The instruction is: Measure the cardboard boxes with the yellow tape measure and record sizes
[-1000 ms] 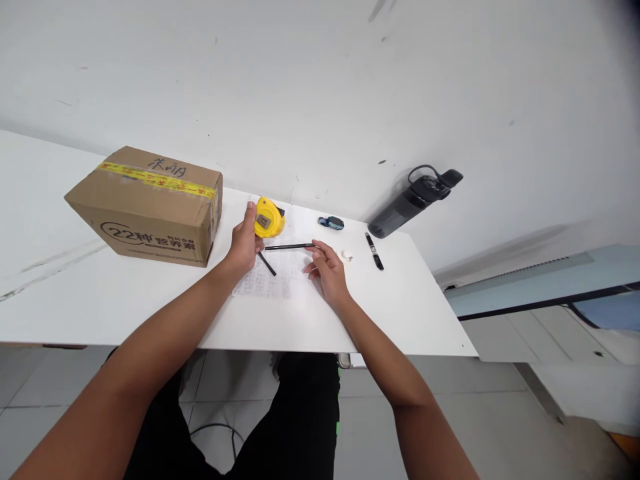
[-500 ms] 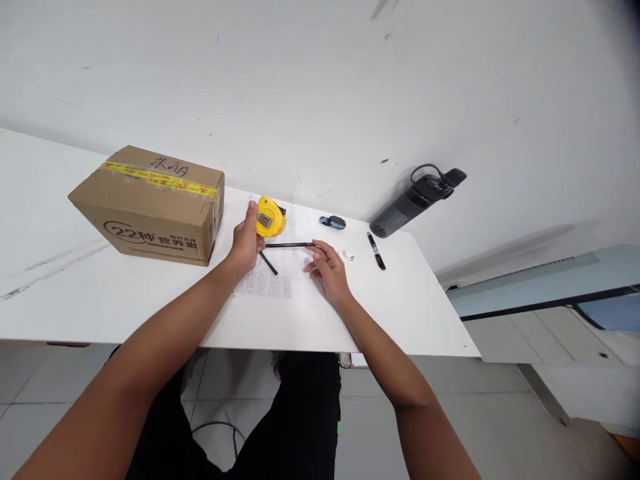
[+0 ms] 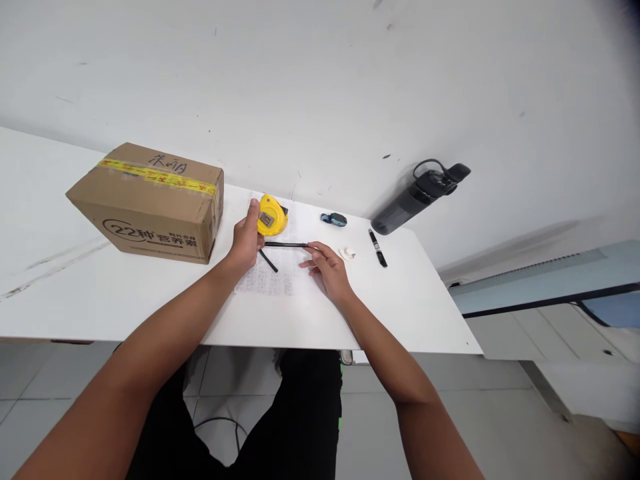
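Observation:
My left hand is wrapped round a yellow tape measure, held up above the white table. From beneath that hand a thin black cord stretches right to my right hand, whose thumb and forefinger pinch its far end; the other fingers are loosely curled. A second black length slants down from under my left hand, and whether it belongs to the same cord I cannot tell. Below both hands a printed sheet lies on the table, partly covered by my left hand and the tape measure.
To the left stands a taped cardboard box. Behind my right hand lie a small dark blue object and a small white item. Farther right are a black marker pen and a dark bottle by the wall.
My right hand has shifted slightly left, and the span of cord between the hands looks a little shorter. The view has moved slightly; the left hand keeps its hold on the tape measure.

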`<state>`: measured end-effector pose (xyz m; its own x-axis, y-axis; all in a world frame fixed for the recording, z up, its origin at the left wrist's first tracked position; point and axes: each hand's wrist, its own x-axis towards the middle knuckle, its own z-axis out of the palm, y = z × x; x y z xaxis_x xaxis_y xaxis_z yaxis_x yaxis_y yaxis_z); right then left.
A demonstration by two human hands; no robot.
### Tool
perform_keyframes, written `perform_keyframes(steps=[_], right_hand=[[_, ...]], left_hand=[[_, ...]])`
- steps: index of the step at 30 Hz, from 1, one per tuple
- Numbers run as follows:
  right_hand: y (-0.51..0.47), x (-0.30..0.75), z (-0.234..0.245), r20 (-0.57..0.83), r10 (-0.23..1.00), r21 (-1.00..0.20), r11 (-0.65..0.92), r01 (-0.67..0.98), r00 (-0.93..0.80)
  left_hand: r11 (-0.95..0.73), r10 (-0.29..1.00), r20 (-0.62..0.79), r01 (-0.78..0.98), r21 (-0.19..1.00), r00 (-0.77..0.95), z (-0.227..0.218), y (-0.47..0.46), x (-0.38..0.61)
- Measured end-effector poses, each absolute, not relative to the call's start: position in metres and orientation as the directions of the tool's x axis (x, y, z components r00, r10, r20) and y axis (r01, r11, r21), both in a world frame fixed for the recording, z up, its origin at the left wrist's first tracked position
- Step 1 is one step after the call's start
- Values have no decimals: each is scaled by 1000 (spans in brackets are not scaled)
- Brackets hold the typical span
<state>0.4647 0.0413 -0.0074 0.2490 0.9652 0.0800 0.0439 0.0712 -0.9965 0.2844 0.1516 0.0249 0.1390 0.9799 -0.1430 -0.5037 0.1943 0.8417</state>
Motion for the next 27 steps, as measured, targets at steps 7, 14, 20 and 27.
perform_keyframes(steps=[7,14,20,27], right_hand=[[42,465,-7,83,969,-996,76,40,231],[40,461,-7,159,964,-984,138,110,213],[39,463,-9,200,966,-971,174,162,165],[38,462,-9,218,963,-966,190,175,161]], left_hand=[[185,981,-131,-491,851,142,23,150,286],[177,979,-105,-479,860,175,23,148,286],[173,980,-104,-483,858,167,26,146,285],[183,980,-119,-484,856,161,24,148,286]])
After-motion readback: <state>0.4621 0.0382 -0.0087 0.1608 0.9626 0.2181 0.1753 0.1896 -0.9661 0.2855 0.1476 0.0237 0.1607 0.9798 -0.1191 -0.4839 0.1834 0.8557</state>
